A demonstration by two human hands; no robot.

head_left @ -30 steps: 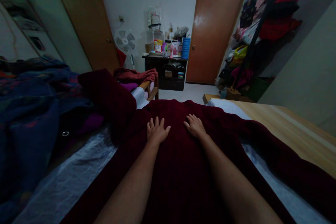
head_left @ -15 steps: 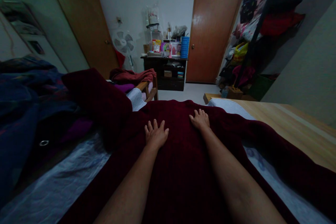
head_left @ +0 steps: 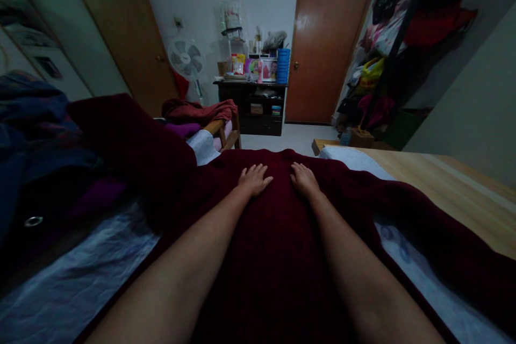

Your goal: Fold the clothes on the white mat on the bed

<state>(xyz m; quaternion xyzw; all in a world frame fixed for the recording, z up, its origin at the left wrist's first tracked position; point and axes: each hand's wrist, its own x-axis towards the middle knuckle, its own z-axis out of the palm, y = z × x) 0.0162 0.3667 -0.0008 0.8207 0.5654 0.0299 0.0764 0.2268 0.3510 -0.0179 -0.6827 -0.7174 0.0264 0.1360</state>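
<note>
A dark red garment is spread over a light, patterned sheet, one sleeve stretching to the right and another part raised at the left. My left hand lies on the upper part of the garment, palm down, fingers apart. Just right of it, my right hand rests flat on the same cloth, its fingers also spread. Neither hand holds anything, and a strip of red cloth shows between them.
Dark blue clothes are heaped at the left. A pale wooden board lies at the right. Farther off are a fan, a dark cabinet, a door and hanging bags.
My left hand has slid forward and to the right over the garment, closer to my right hand. My right hand has moved only slightly. The view has shifted a little.
</note>
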